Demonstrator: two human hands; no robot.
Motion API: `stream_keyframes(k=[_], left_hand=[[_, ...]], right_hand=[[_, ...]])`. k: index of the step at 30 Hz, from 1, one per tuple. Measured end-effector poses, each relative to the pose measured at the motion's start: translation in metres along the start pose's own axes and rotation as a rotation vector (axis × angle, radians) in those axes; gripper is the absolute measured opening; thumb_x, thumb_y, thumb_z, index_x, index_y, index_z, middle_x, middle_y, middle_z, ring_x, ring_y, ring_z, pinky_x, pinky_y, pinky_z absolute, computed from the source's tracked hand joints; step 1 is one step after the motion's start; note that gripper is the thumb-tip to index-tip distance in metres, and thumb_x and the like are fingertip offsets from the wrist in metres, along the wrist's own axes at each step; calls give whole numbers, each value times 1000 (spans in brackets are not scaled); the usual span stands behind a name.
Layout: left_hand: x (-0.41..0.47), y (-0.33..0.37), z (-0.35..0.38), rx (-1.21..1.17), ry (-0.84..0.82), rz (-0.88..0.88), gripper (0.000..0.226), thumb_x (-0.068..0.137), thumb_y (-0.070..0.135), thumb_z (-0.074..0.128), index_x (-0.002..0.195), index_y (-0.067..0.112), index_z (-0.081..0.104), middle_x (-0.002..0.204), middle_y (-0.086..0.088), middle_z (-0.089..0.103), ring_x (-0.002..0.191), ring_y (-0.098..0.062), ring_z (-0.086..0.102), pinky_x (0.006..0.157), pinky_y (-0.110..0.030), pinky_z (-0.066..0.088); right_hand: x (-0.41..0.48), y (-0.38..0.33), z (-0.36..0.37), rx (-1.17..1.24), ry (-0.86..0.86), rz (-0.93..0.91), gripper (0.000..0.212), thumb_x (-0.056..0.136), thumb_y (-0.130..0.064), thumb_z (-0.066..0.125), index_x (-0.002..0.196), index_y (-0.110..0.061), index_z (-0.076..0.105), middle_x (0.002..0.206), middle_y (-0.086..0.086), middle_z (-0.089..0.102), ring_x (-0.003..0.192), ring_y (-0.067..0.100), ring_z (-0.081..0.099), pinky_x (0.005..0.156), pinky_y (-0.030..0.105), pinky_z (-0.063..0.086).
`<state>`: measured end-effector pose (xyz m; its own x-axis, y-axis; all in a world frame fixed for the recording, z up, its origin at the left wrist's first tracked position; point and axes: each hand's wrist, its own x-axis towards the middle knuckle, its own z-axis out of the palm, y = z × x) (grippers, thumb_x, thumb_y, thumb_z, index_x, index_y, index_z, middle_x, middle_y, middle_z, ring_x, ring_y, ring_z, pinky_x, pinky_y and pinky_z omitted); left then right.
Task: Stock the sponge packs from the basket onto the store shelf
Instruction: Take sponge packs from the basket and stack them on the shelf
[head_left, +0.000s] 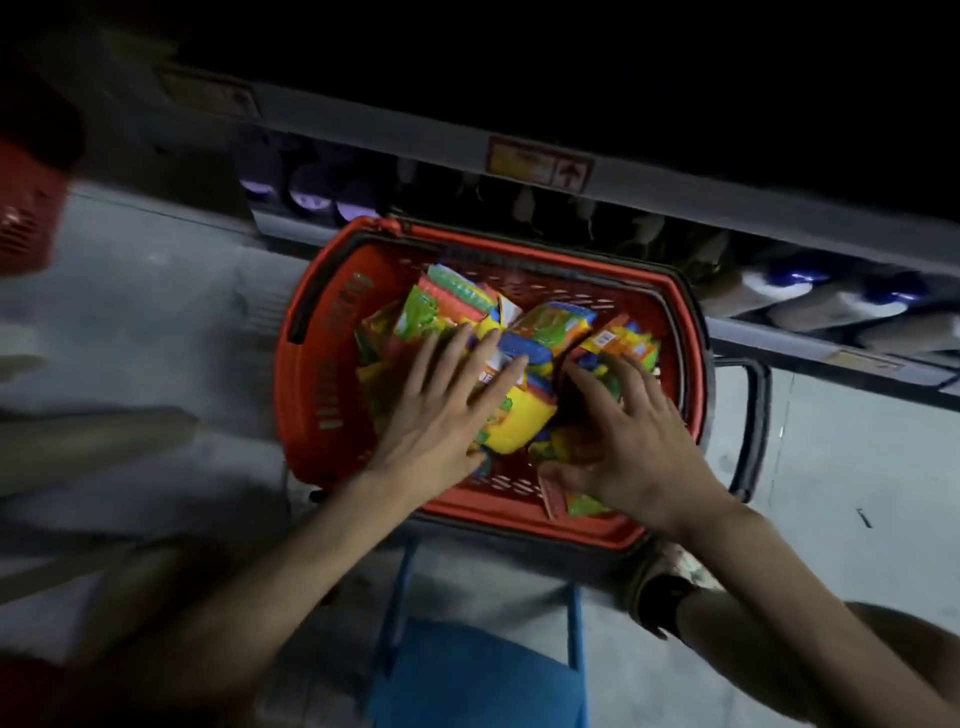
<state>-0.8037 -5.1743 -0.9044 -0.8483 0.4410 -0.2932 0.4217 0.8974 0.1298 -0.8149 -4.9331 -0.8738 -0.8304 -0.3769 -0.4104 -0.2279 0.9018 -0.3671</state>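
No wording can be read; an upward arrow is seen on the shelf label (540, 165) beyond the right hand (623, 447).

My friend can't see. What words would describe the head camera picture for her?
A person's left hand and right hand spread over colourful sponge packs piled in a red basket. The basket stands beside a dim store shelf.

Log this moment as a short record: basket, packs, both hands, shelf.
basket: red, in front of the shelf
sponge packs: bright loose pile inside the basket
left hand: fingers straight, flat on the pile
right hand: fingers spread over the pile; grip unclear
shelf: dim, bottles on its lower level
progress: no pack lifted clear of the basket
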Motion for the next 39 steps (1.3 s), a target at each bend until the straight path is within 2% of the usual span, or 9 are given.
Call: stream_keyframes(k=[5, 12, 16, 18, 21, 28, 32, 37, 39], left_hand=[[28, -9, 23, 88, 27, 136, 113, 56, 49, 90, 152, 22, 38, 148, -15, 45, 139, -44, 39, 107, -59, 42], [48, -28, 41, 126, 100, 229, 111, 40, 67, 78, 135, 22, 44, 137, -9, 48, 129, -36, 45, 89, -47, 54], [47, -25, 40, 79, 135, 221, 108, 45, 61, 75, 139, 23, 37, 138, -10, 45, 129, -36, 44, 91, -48, 55], [34, -23, 36, 42, 126, 201, 106, 50, 57, 75, 143, 26, 33, 141, -10, 42, 132, -35, 40, 100, -48, 51], [15, -13, 32, 43, 159, 127, 106, 57, 51, 79, 148, 26, 32, 147, -9, 37, 142, -33, 29, 109, -48, 42], [-17, -13, 13, 21, 203, 59, 111, 61, 47, 81, 155, 16, 32, 157, -5, 38, 148, -29, 30, 121, -41, 31], [-16, -25, -4, -20, 196, -21, 109, 73, 60, 71, 160, 24, 17, 161, 3, 29, 148, -23, 25, 118, -40, 32], [-15, -44, 21, -65, 189, -84, 110, 76, 70, 65, 161, 26, 10, 160, 2, 27, 149, -24, 22, 114, -47, 39], [-14, -46, 36, -57, 173, -52, 112, 77, 70, 64, 162, 29, 4, 162, 0, 25, 152, -28, 17, 114, -51, 41]], right_hand=[[22, 20, 11, -240, 68, -194, 72, 86, -69, 41, 133, -21, 64, 128, 12, 56, 120, 38, 53, 90, 51, 52], [54, 38, 15, -460, 184, -302, 51, 87, -53, 39, 109, -23, 74, 106, 7, 64, 94, 33, 61, 73, 42, 50], [43, 25, 11, -373, 105, -176, 76, 82, -67, 19, 122, -26, 68, 117, 7, 63, 110, 33, 59, 92, 45, 52], [28, 15, 12, -336, 59, -135, 67, 85, -66, 32, 129, -28, 64, 122, 9, 62, 118, 33, 56, 98, 44, 49], [14, 3, 15, -307, 119, -67, 45, 89, -51, 55, 127, -28, 65, 122, 11, 61, 118, 36, 56, 98, 42, 49], [-18, -18, 23, -293, 121, -37, 65, 83, -69, 42, 124, -25, 66, 130, 10, 60, 125, 37, 53, 97, 42, 48], [-28, -9, 15, -350, 88, -80, 46, 96, -64, 48, 123, -31, 64, 129, 0, 58, 123, 28, 55, 96, 40, 45], [-28, 10, 6, -236, 27, -41, 83, 78, -94, 22, 128, -40, 61, 126, -13, 48, 115, 14, 59, 95, 31, 48], [-19, 13, 7, -159, -30, 27, 93, 69, -101, 30, 136, -40, 50, 129, -11, 39, 115, 16, 60, 96, 33, 49]])
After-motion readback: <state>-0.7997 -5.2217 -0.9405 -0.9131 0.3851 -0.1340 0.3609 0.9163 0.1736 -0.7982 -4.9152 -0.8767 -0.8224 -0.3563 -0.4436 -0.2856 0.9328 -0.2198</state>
